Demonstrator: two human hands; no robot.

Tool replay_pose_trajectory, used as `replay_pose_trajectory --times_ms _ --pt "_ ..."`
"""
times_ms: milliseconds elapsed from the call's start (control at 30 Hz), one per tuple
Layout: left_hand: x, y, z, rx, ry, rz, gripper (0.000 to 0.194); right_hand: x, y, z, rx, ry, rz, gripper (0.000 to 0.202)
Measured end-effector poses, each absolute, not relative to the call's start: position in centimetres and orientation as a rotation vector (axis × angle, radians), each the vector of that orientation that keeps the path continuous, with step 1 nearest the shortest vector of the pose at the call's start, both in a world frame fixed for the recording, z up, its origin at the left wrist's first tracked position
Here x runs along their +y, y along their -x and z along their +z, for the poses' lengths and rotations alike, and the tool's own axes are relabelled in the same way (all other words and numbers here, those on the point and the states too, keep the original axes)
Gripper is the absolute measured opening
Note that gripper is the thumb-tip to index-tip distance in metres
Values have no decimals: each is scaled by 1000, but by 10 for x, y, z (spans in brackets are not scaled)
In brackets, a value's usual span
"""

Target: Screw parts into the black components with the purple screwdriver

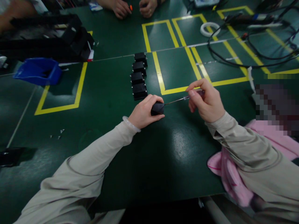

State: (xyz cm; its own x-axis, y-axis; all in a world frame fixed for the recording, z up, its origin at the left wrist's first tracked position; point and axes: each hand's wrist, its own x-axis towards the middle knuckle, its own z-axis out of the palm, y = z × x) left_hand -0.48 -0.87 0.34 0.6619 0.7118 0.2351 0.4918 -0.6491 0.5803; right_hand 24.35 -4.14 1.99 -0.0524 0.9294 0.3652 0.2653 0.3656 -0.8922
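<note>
My left hand (147,110) is closed around a small black block-like part (157,108), held just above the green table. In my right hand (206,99) is a screwdriver (175,101) with a clear, dark-tinted handle, gripped between thumb and fingers. Its thin metal shaft points left, and the tip meets the right side of the black part; whether it sits in a screw is hidden. Beyond my left hand, several similar black blocks (139,76) stand in a row, with small shiny screw ends at their sides. A few loose screws (59,135) lie on the table at left.
A blue bin (38,71) and black trays (46,40) stand at left. Yellow tape (177,90) marks rectangles on the table. A white tape roll (210,29) and black cables (224,60) lie at right, pink cloth (230,174) by my right arm. Another person's hands (121,8) rest opposite.
</note>
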Motion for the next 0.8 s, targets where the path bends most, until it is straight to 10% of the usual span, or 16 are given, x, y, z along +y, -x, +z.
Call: replay_pose_trajectory --times_ms 800 --pt "-9 5 4 949 -2402 609 41 -41 -245 19 -1591 1110 776 29"
